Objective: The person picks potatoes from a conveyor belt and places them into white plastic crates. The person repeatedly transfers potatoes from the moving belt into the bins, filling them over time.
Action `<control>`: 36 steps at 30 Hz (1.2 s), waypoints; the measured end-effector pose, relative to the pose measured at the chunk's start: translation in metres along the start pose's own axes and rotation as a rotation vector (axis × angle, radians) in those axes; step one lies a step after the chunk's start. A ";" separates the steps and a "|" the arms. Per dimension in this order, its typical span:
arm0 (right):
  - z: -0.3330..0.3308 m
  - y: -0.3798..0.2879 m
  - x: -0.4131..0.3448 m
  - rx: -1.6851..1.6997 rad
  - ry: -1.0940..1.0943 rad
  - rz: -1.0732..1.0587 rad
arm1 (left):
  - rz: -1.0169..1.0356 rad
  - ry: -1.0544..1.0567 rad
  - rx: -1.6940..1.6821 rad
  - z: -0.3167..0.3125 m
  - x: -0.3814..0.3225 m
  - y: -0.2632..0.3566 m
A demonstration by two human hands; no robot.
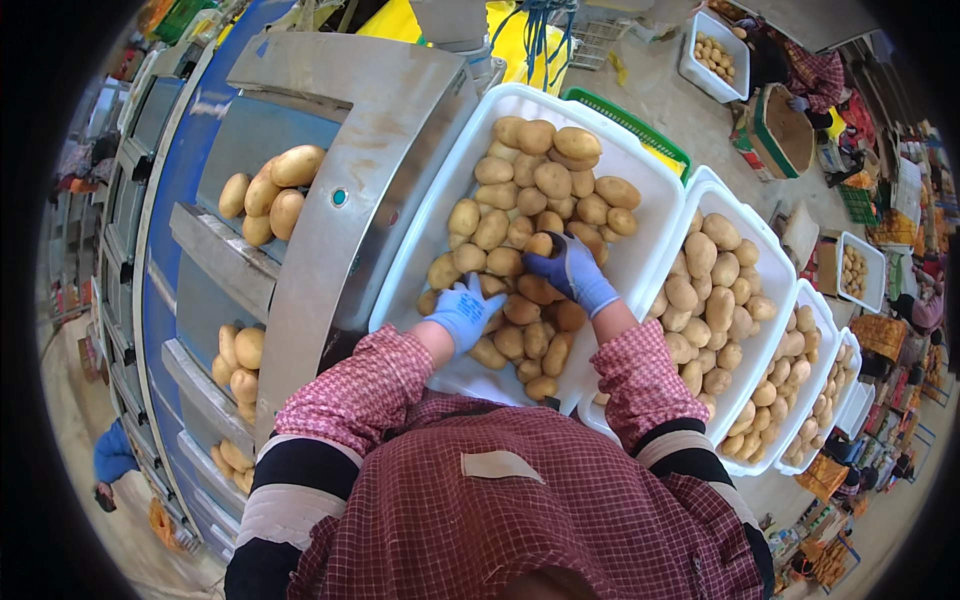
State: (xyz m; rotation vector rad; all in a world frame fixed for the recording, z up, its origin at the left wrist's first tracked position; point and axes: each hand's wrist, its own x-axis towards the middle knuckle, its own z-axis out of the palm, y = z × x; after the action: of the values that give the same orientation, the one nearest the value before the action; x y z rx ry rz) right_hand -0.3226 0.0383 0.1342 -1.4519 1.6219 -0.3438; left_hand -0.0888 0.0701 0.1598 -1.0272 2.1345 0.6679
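Note:
A white plastic tub (pixel 645 187) before me holds many loose potatoes (pixel 491 229). My left hand (pixel 465 311), in a light blue work glove, rests low among them with thumb and fingers spread. It touches potatoes near its fingertips, and its palm side is hidden. To the right, my right hand (pixel 570 271) wears a blue glove with a darker coated palm and fingers. Its fingers curl around a small potato (pixel 538 244) on top of the pile. Larger, browner potatoes (pixel 521 309) lie between the two hands.
At left, a metal machine frame (pixel 315 300) borders a conveyor with potato groups (pixel 270 191) between dividers. More white tubs of potatoes (pixel 720 292) stand in a row at right. A green crate (pixel 630 127) sits behind my tub. Other people (pixel 814 75) are farther off.

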 end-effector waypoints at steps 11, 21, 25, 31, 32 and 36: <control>0.006 0.015 -0.016 0.295 0.120 -0.004 | 0.047 0.116 0.143 0.031 0.015 0.009; 0.001 -0.007 -0.023 0.205 0.071 0.012 | 0.090 -0.138 0.242 0.003 0.029 0.006; 0.006 0.000 -0.017 0.208 0.078 0.013 | 0.118 -0.058 0.169 0.002 0.022 0.001; 0.005 -0.002 -0.035 0.342 0.156 -0.035 | 0.203 -0.123 0.023 -0.036 -0.006 -0.008; 0.004 -0.001 -0.041 0.378 0.145 -0.064 | 0.202 -0.070 0.063 -0.006 0.011 -0.015; 0.009 -0.004 -0.077 0.555 0.126 -0.071 | -0.106 -0.034 0.267 0.020 0.028 0.028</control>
State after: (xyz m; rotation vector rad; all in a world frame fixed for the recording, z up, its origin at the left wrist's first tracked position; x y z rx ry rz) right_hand -0.3203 0.1094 0.1652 -1.0756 1.4189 -0.8658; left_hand -0.1182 0.0860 0.1305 -0.9667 2.0560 0.3357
